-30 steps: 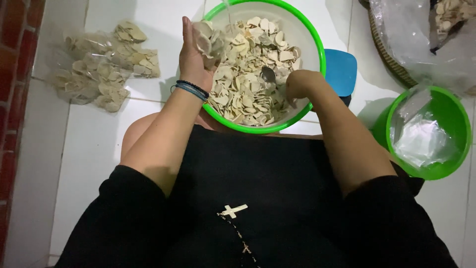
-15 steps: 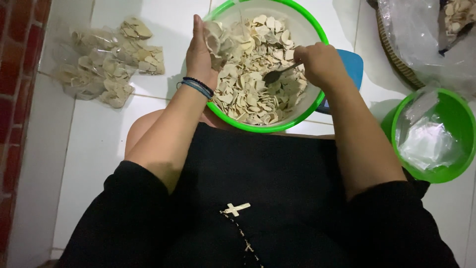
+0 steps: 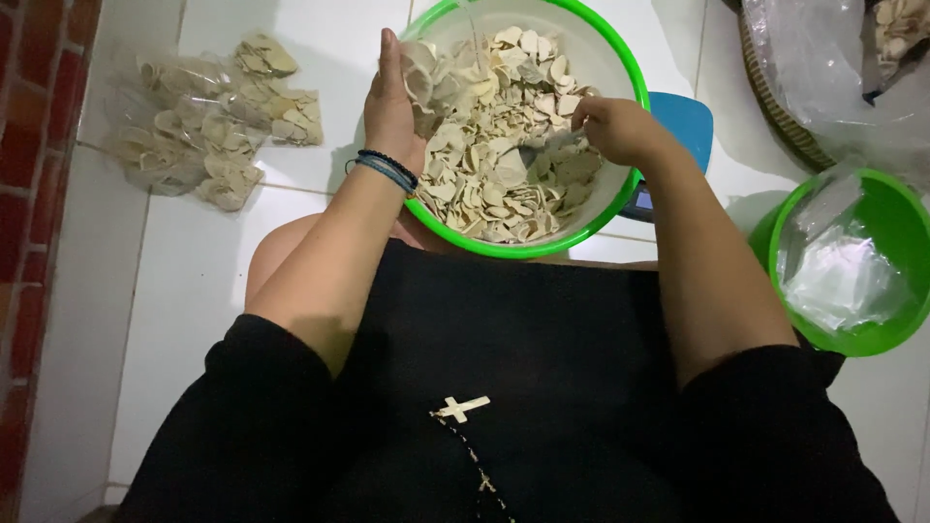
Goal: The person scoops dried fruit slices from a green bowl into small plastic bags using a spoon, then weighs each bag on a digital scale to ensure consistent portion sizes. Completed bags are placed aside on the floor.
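My left hand (image 3: 392,102) holds a clear bag (image 3: 426,73) open at the bowl's (image 3: 620,184) nine o'clock so my right hand (image 3: 615,126), fingers clamped on a spoon (image 3: 542,155), can scoop crackers (image 3: 484,184) across at three o'clock.

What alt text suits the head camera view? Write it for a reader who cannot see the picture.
Seen from above, a person's left hand holds a clear bag at the rim of a green bowl full of pale chips, while the right hand scoops with a spoon. Filled bags lie on the white floor to the left; a smaller green bowl of empty bags sits right.
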